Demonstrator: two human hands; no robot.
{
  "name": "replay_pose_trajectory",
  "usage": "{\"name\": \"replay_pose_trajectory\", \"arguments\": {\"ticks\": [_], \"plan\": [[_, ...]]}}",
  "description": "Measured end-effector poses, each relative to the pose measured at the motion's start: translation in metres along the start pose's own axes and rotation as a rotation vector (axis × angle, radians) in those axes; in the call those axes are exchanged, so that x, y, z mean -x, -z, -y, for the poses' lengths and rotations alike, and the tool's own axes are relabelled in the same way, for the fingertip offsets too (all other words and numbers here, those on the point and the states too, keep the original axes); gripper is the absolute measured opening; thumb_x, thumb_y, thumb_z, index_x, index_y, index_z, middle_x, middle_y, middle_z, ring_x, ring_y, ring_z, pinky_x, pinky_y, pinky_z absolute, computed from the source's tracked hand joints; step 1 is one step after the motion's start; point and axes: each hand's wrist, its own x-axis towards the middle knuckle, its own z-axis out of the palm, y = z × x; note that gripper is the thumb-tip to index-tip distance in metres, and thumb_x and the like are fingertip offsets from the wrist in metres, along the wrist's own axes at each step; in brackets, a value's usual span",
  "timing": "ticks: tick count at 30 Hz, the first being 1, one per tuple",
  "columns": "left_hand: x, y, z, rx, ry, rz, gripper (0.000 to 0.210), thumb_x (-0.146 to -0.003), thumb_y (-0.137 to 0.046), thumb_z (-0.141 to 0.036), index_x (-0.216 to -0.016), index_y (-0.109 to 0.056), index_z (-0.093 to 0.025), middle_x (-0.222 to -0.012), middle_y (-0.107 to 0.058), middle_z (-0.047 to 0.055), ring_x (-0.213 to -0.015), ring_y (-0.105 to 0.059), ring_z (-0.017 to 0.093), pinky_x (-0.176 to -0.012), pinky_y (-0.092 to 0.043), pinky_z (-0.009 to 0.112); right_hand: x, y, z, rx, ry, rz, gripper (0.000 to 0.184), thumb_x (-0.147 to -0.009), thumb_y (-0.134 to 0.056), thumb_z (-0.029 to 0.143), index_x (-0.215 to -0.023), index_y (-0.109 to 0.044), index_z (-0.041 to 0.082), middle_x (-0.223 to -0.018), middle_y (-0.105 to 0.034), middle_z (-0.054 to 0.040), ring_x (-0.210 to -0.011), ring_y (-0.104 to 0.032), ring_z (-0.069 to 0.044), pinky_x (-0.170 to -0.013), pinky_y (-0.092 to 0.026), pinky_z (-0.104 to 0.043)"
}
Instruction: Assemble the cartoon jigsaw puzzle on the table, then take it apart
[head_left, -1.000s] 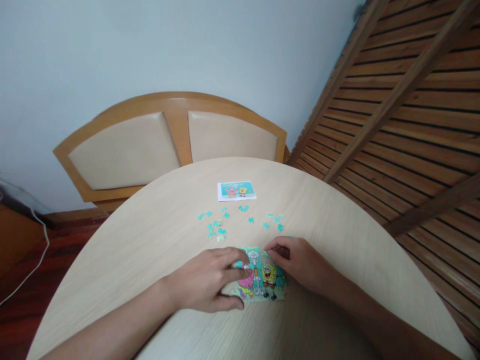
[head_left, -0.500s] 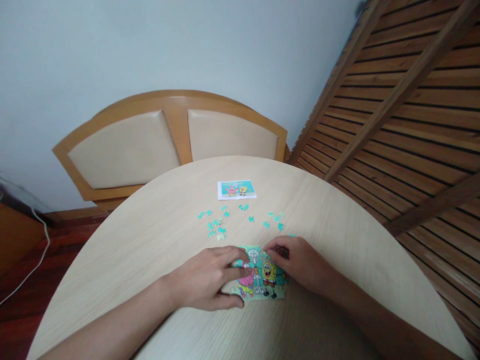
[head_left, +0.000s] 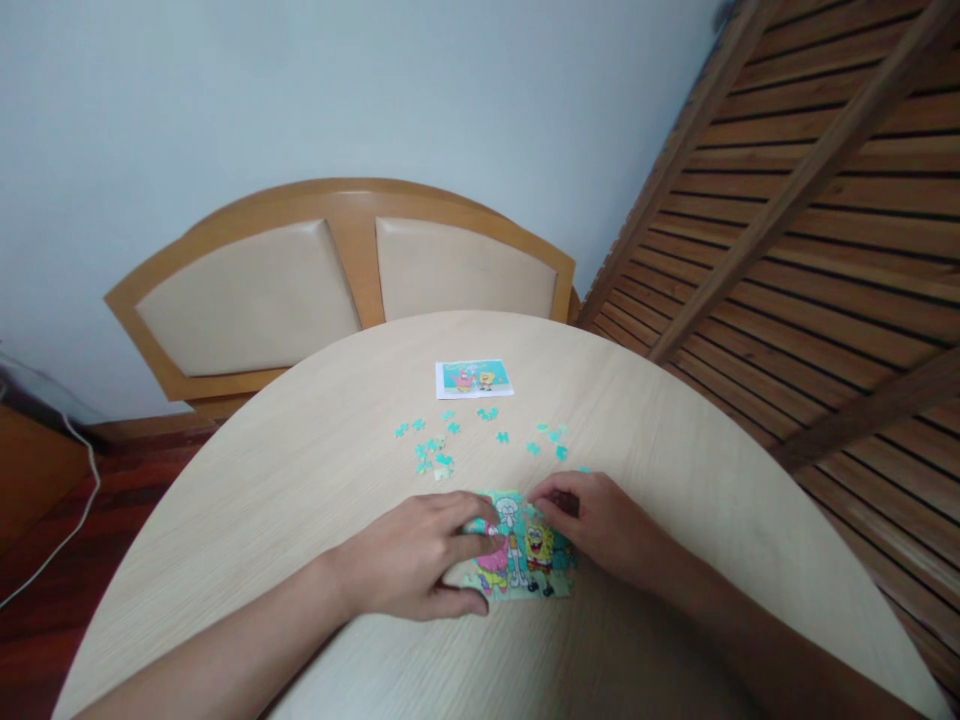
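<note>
Though the puzzle [head_left: 517, 555] shows SpongeBob [head_left: 538, 543], the card [head_left: 475, 379] seems hardly legible.

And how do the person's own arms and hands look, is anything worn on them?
The left forearm and right forearm are bare as far as they show, without sleeve, watch or bracelet. The left hand and right hand wear no gloves, and I see no rings on the fingers, though some are partly hidden.

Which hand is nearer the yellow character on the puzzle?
Right. The right hand is at the upper right of the yellow character; the left hand is farther left, partly over the pink character.
</note>
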Motion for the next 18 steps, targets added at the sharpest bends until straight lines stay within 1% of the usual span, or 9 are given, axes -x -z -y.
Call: {"name": "replay_pose_trajectory", "arguments": {"ticks": [4, 9, 13, 18], "plan": [[-0.0003, 0.0009, -0.0005, -0.002, 0.004, 0.008, 0.048, -0.093, -0.060, -0.055, -0.125, -0.062, -0.018, -0.121, -0.061, 0.015, -0.112, -0.062, 0.030, -0.097, -0.054, 0.045, -0.0002, -0.0013, -0.0015, 0.001, 0.000, 0.000, 0.023, -0.087, -0.055, 0.027, -0.084, -0.076, 0.019, -0.077, -0.076, -0.0030, -0.068, -0.066, -0.017, -0.062, -0.046, -0.026], [-0.0003, 0.0001, 0.0004, 0.001, -0.001, 0.003, 0.048, -0.093, -0.060, -0.055, -0.125, -0.062, -0.018, -0.121, -0.061, 0.014, -0.112, -0.062, 0.029, -0.097, -0.054, 0.045, -0.0010, -0.0056, -0.0051, -0.017, 0.006, -0.004, 0.023, -0.088, -0.056, 0.027, -0.086, -0.077, 0.019, -0.079, -0.076, -0.0030, -0.070, -0.067, -0.017, -0.065, -0.047, -0.027], [-0.0002, -0.0003, 0.0005, 0.005, -0.004, -0.005, 0.048, -0.094, -0.060, -0.054, -0.125, -0.062, -0.019, -0.122, -0.061, 0.014, -0.114, -0.061, 0.029, -0.098, -0.054, 0.045, -0.0006, -0.0057, -0.0028, -0.031, -0.004, 0.001, 0.021, -0.086, -0.057, 0.026, -0.086, -0.077, 0.018, -0.078, -0.076, -0.0032, -0.068, -0.066, -0.017, -0.064, -0.047, -0.027], [-0.0001, -0.0001, 0.0001, -0.004, 0.011, 0.025, 0.050, -0.093, -0.061, -0.054, -0.127, -0.061, -0.018, -0.124, -0.060, 0.015, -0.114, -0.061, 0.030, -0.099, -0.053, 0.045, 0.0001, -0.0042, 0.0011, -0.048, -0.010, 0.003, 0.020, -0.085, -0.058, 0.026, -0.083, -0.076, 0.018, -0.076, -0.075, -0.0032, -0.067, -0.065, -0.017, -0.063, -0.047, -0.027]]}}
